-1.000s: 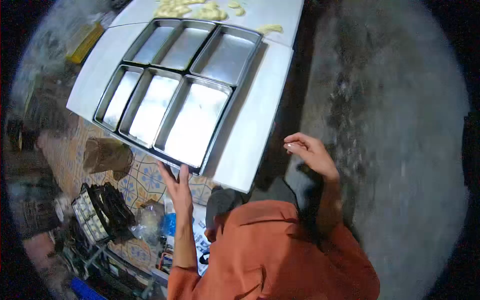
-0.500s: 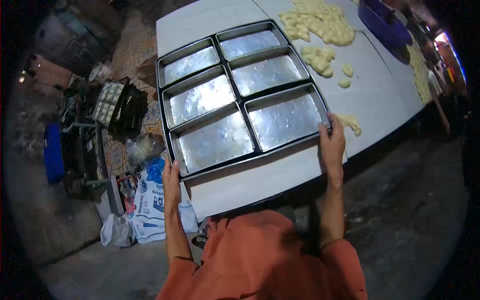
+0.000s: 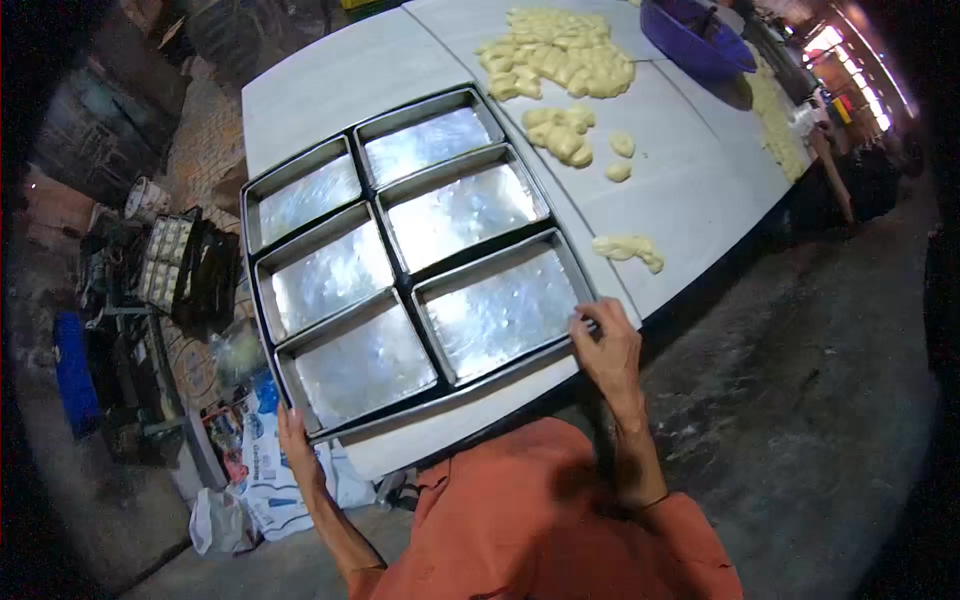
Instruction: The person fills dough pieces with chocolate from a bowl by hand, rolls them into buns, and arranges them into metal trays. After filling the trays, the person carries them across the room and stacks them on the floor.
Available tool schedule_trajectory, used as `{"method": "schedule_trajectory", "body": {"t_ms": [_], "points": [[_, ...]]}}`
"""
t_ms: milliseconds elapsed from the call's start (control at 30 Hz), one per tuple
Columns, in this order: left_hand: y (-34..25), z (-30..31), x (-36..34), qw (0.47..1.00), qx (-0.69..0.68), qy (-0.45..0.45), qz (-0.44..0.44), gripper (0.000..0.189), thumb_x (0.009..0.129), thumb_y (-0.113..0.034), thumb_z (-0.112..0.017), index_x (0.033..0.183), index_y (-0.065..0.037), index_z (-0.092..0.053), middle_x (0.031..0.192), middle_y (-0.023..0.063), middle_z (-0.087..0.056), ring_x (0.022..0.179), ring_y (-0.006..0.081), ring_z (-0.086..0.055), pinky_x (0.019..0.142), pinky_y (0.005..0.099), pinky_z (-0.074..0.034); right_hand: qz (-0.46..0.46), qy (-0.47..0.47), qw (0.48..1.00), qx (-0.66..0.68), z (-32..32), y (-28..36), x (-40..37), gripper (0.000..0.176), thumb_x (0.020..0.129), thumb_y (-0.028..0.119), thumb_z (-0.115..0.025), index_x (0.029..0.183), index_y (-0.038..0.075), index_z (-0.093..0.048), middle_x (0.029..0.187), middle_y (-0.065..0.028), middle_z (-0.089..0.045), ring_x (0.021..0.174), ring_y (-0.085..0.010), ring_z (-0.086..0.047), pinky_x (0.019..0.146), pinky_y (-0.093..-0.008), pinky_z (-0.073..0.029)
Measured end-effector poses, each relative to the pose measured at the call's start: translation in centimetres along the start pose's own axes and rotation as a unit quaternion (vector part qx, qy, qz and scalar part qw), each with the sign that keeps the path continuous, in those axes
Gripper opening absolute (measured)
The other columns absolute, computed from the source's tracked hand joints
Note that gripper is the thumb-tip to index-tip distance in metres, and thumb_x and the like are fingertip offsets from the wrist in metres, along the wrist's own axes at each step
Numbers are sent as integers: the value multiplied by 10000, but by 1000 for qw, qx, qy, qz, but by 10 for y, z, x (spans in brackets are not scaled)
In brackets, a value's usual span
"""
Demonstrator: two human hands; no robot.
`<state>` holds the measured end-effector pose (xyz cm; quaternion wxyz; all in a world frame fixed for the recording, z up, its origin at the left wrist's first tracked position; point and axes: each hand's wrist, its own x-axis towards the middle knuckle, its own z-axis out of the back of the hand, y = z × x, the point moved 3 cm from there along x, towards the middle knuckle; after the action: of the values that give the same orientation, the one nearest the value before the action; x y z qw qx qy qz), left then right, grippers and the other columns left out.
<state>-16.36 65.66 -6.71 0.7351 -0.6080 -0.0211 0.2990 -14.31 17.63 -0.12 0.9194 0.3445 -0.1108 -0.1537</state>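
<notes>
A metal baking pan set [image 3: 500, 310] of six joined rectangular pans, all bare inside, lies on the white table [image 3: 310, 90]. At its near left corner my left hand [image 3: 297, 440] holds the outer side, fingers along the wall and thumb partly hidden. My right hand [image 3: 608, 345] grips the near right corner, with its fingers curled over the rim. Just beyond that hand, a strip of dough [image 3: 630, 250] rests on the tabletop. Farther off are two small dough pieces [image 3: 620, 160], a small dough cluster [image 3: 560, 133] and a large dough cluster [image 3: 565, 55].
A purple basin [image 3: 695, 40] stands at the far right, beside more dough [image 3: 775, 120] along the table edge. What looks like another person's arm [image 3: 832, 170] shows there. On the floor at left are plastic sacks [image 3: 265, 480], a blue crate [image 3: 75, 370] and stacked trays [image 3: 165, 260].
The baking pan set has slid slightly toward me, nearer the table's front edge. My right hand's fingers have curled more over the corner. The whole view has shifted and turned.
</notes>
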Motion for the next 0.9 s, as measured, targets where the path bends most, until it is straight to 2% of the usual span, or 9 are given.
{"method": "schedule_trajectory", "body": {"t_ms": [100, 167, 233, 367, 500, 600, 733, 867, 900], "points": [[17, 10, 8, 996, 41, 5, -78, 594, 1020, -308, -545, 1481, 40, -405, 1434, 158, -512, 1305, 242, -484, 1106, 345, -348, -14, 56, 996, 64, 12, -15, 12, 212, 891, 211, -697, 1013, 39, -708, 1029, -156, -689, 932, -315, -694, 805, -396, -545], [19, 8, 2, 997, 10, -66, -33, 573, 1021, -306, -541, 1462, 43, -435, 1428, 151, -522, 1305, 241, -486, 1108, 346, -346, -49, 85, 988, 116, 21, -29, 33, 207, 904, 203, -691, 1003, 23, -716, 992, -148, -708, 912, -276, -701, 778, -376, -554], [18, 8, 2, 985, 38, -99, -132, 514, 1017, -242, -552, 1449, 23, -466, 1457, 127, -518, 1324, 246, -484, 1114, 365, -347, -99, 95, 978, 157, 41, -28, 66, 203, 917, 189, -684, 994, 5, -720, 951, -138, -720, 885, -235, -701, 737, -349, -564], [-39, -32, -52, 903, 201, -323, -200, 462, 1023, -200, -560, 1427, 13, -494, 1477, 150, -496, 1327, 266, -489, 1099, 398, -391, -33, 71, 989, 123, 55, -41, 158, 220, 930, 144, -662, 1071, -25, -678, 1012, -158, -697, 883, -220, -692, 662, -333, -583], [-99, -149, -115, 886, 170, -357, -240, 387, 1024, -120, -548, 1389, 10, -540, 1434, 143, -541, 1260, 233, -532, 1055, 354, -423, 219, 53, 974, 10, 35, -46, 239, 452, 851, 175, -738, 1246, 10, -593, 1214, -201, -598, 1056, -342, -624, 835, -447, -532], [-126, -247, -147, 899, 166, -282, -292, 306, 952, 6, -601, 1257, 14, -626, 1341, 167, -608, 1215, 285, -579, 1033, 401, -447, 284, 102, 953, -43, 11, -57, 280, 612, 801, 277, -765, 1322, 53, -536, 1212, -192, -559, 1035, -372, -586, 883, -467, -456], [-179, -363, -170, 935, 171, -67, -304, 310, 884, -60, -700, 1192, -24, -685, 1233, 163, -681, 1197, 310, -624, 1022, 411, -468, 355, 125, 926, 21, -16, -76, 304, 489, 793, 155, -705, 1246, 32, -571, 1176, -191, -564, 988, -370, -609, 846, -470, -494], [-198, -433, -164, 949, 112, 15, -293, 373, 836, -46, -764, 1193, 10, -675, 1156, 191, -701, 1035, 261, -699, 872, 325, -547, 290, 194, 930, 117, 5, -79, 308, 375, 799, 95, -647, 1163, 15, -603, 1124, -172, -588, 909, -366, -650, 801, -448, -532], [-194, -444, -162, 955, 89, 28, -280, 375, 853, -68, -757, 1209, 7, -668, 1156, 186, -702, 1022, 241, -701, 860, 317, -550, 261, 216, 933, 122, 11, -83, 308, 349, 803, 98, -652, 1140, 13, -616, 1080, -149, -604, 856, -306, -651, 750, -402, -524]]}}
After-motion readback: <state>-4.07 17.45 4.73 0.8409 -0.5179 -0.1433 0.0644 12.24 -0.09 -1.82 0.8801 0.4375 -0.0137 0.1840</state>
